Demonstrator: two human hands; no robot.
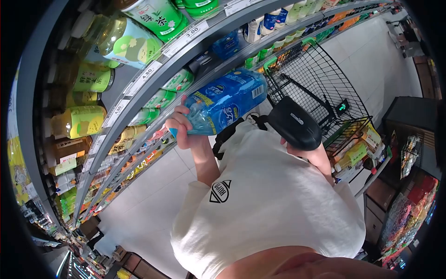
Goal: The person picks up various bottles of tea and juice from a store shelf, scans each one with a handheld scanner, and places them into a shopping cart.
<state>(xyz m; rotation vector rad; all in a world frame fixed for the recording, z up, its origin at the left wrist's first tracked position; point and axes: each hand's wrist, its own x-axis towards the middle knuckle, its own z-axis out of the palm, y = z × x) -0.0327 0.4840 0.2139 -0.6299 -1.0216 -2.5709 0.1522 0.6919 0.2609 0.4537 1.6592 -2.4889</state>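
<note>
Wrapped around the neck of a large blue-labelled bottle (227, 101) is my left hand (180, 126), closed, with the blue cap showing beside its fingers. The bottle lies tilted in the air in front of the shelf edge, its base toward the shopping cart (320, 88). A smooth black rounded case (295, 122) is in my right hand (313, 156), over the near side of the cart. The case hides most of the right fingers.
At the left and top, curved shelves (174, 51) hold green tea bottles (155, 17) and yellow-labelled bottles (83, 122). Packaged goods (355, 151) are at the cart's near end. Dark display stands (411, 111) are at the right. Pale floor tiles (144, 200) show below the shelves.
</note>
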